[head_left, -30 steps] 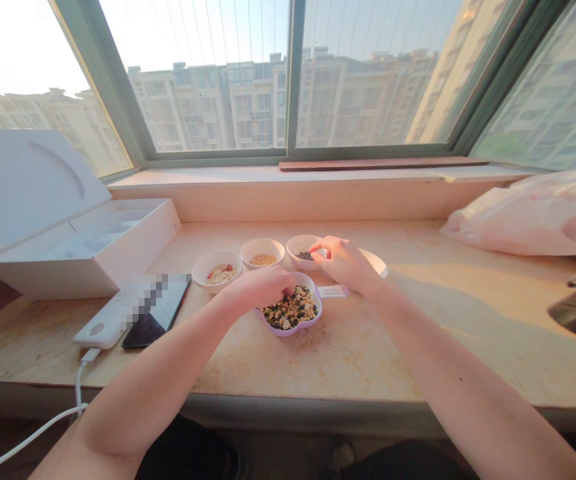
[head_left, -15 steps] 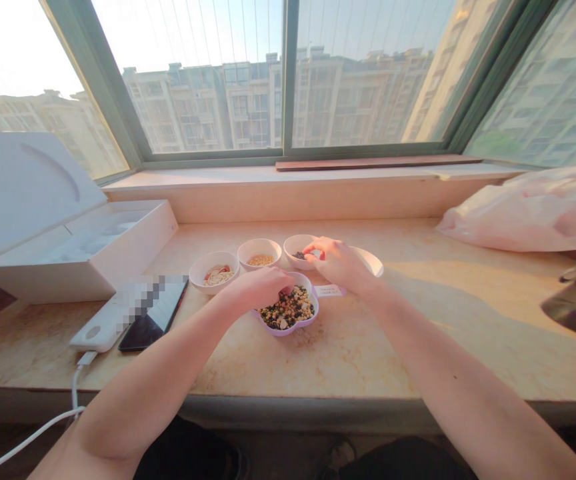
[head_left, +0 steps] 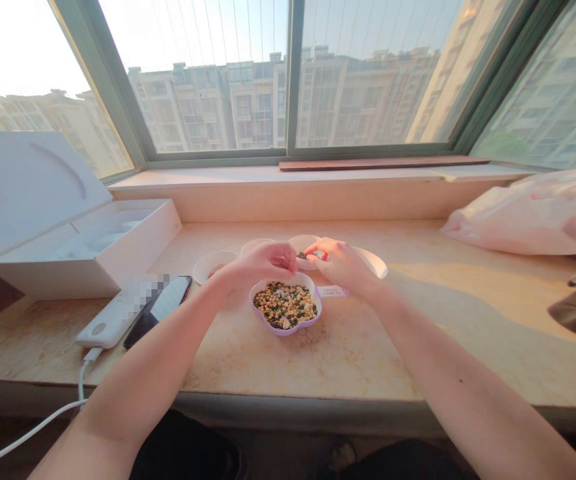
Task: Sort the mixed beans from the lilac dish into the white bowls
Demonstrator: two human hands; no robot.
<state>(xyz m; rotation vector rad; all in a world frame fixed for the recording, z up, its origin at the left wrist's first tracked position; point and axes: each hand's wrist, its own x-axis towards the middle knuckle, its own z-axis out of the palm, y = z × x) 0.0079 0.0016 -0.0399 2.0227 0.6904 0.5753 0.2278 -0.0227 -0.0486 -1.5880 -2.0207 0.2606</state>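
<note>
The left hand [head_left: 258, 265] curls with its fingertips gathered in a loose pinch, just behind the rim of a lilac scalloped dish [head_left: 282, 331] heaped with mixed grains and seeds [head_left: 285, 305]; whether it holds any is hidden. The right hand [head_left: 341, 265] bunches its fingertips low over a small white bowl [head_left: 302, 241] of dark seeds [head_left: 302, 255], beside the dish

And we're in a home, up high: a marble window ledge [head_left: 363, 353] runs beneath a green-framed window [head_left: 378, 80], with residential apartment blocks [head_left: 208, 107] filling the view, and a plastic bag [head_left: 528, 217] slumped at the ledge's right end.
</note>
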